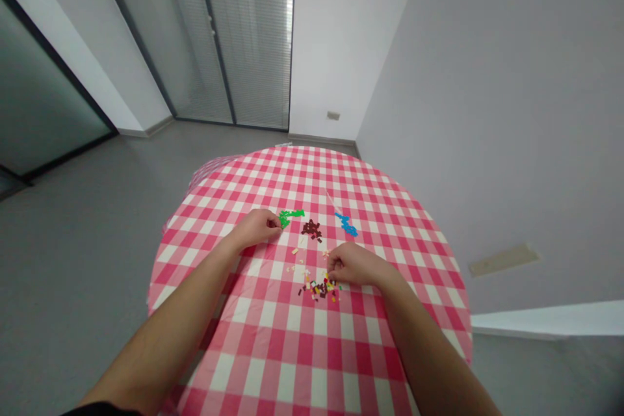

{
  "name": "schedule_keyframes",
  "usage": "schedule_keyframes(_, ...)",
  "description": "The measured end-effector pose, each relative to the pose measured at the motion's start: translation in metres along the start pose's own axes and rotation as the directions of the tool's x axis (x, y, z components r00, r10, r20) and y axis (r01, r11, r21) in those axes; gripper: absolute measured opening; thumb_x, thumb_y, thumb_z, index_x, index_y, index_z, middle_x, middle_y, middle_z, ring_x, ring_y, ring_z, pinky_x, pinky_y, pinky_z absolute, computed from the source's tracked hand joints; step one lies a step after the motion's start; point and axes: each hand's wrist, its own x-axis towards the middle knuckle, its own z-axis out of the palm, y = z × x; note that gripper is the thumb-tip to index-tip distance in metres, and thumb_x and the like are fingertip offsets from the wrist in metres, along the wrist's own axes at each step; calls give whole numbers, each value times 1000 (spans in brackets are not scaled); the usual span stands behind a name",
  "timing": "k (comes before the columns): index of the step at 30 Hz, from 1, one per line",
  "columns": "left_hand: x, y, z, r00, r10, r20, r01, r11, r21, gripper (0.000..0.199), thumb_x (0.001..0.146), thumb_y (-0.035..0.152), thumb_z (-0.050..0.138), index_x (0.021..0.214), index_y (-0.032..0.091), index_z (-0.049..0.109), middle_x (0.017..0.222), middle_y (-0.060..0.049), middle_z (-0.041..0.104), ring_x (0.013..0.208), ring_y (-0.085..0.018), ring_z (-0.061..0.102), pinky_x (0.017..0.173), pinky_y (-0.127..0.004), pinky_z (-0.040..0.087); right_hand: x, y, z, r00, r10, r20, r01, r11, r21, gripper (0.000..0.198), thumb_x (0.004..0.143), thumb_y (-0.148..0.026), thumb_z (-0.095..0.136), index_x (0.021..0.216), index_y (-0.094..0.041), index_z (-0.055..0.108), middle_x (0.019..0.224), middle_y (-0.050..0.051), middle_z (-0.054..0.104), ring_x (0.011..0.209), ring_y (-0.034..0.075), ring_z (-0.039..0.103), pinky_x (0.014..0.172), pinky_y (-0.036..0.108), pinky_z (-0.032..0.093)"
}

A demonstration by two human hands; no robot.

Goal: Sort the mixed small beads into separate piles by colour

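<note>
Just below the middle of the frame, a mixed pile [319, 288] of small coloured pieces lies on the tabletop [312, 380], which is covered in red and white checks. The right hand [355, 264] is the nearer to it: its fingers bend down at the pile's upper right edge, so the pieces lie to the lower left of that hand. The pile is a loose scatter, somewhat wider across the frame than deep, with no clear long axis. The right hand's fingertips are curled in close together; whether they pinch a piece, I cannot tell.

Higher and to the left, the left hand [263, 227] is well apart from the pile, its thumb and fingers drawn together just beside the left end of the green pieces [294, 213]. Any piece between them is too small to make out. Between the two hands sit the dark brown pieces [311, 229], with pale pieces [295, 251] strewn below. The blue pieces [347, 225] form a band slanting from upper left to lower right, above the right hand.
</note>
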Motion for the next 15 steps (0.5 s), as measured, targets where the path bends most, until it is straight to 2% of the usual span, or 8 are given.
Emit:
schedule_keyframes(5,0,-2,1,1000,-12,25,12,1000,-9,15,72,24,58,72,18,73,71,-4,71,66,-17,61,61,-28,39,0,2,2,999,-31,-40,31,999,13,11,70,-11,60,68,-16,70,65,3,70,55,12,58,48,23,34)
schedule_keyframes(9,0,-3,1,998,-41,44,42,999,-19,15,71,24,59,71,18,72,71,-3,71,67,-17,62,62,-28,39,1,3,0,995,-31,-95,51,976,212,10,74,-13,57,70,-17,66,67,3,72,60,14,65,54,22,44)
schedule_keyframes(15,-1,-2,2,998,-56,26,57,998,-36,14,71,24,60,71,18,73,70,-3,72,66,-17,62,60,-28,39,2,2,-2,946,-29,-323,159,909,385,5,72,-20,64,76,-18,66,73,3,69,67,16,65,61,26,50)
